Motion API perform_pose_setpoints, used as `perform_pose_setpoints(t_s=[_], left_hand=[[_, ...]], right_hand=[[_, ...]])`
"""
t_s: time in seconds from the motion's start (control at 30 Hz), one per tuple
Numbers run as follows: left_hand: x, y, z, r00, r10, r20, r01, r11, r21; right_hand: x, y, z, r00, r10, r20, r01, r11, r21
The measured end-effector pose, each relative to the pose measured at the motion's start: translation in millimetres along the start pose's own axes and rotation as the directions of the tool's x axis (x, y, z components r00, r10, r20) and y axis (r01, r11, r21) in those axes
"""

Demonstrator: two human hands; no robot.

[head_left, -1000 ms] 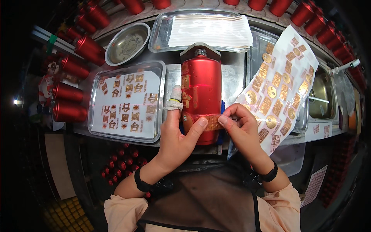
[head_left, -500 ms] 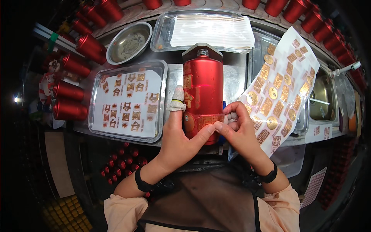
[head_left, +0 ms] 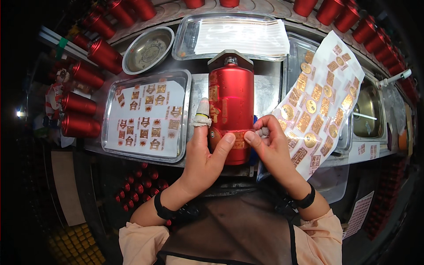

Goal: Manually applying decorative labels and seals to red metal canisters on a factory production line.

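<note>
Red bottle (head_left: pixel 240 101) bears perhaps 3 large gold characters (head_left: pixel 213 93).

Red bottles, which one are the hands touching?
The central bottle, with the left hand and right hand on it; the other red bottles are farther out, untouched.

Lighting: bright, whitish over the desk (head_left: pixel 268 84) at centre; dim below; near-black at left and right edges. Visible light: one small glaring white lamp (head_left: pixel 20 114), far left. Highlights: soft sheen on the red bottle (head_left: pixel 239 97), centre; washed-out patches on white sheets (head_left: pixel 240 37), upper centre. Distortion: fisheye, straight edges bowing toward the rim. Focus: centre crisp; far-left margin softer.
</note>
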State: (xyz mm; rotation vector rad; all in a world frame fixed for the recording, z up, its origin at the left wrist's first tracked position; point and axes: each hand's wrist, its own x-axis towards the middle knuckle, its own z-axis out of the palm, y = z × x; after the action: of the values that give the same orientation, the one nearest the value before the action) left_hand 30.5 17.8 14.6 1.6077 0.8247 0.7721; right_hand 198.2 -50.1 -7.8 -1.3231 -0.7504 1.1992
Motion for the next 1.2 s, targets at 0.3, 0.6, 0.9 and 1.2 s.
perform_pose_setpoints(t_s=[0.3, 0.6, 0.9, 1.2], left_hand=[[0.1, -3.6, -6.2, 0.989, -0.145, -0.007, 0.139, 0.960, -0.244], [0.8, 0.2, -8.0, 0.997, -0.066, 0.027, 0.067, 0.996, -0.057], [0.0, -2.1, -13.5, 0.989, -0.123, 0.080, 0.129, 0.988, -0.082], [-6.7, -9.9, -20.6, 0.998, -0.030, 0.062, 0.044, 0.970, -0.237]], right_hand=[[-3.2, -5.9, -9.1, 0.998, 0.048, 0.033, -0.048, 0.999, 0.014], [-0.5, 2.0, -10.4, 0.996, 0.016, 0.092, -0.018, 1.000, 0.022], [0.0, 6.4, -13.4, 0.996, -0.029, 0.085, 0.025, 0.998, 0.056], [-10.7, -12.2, -11.1, 0.995, 0.037, 0.088, -0.046, 0.994, 0.097]])
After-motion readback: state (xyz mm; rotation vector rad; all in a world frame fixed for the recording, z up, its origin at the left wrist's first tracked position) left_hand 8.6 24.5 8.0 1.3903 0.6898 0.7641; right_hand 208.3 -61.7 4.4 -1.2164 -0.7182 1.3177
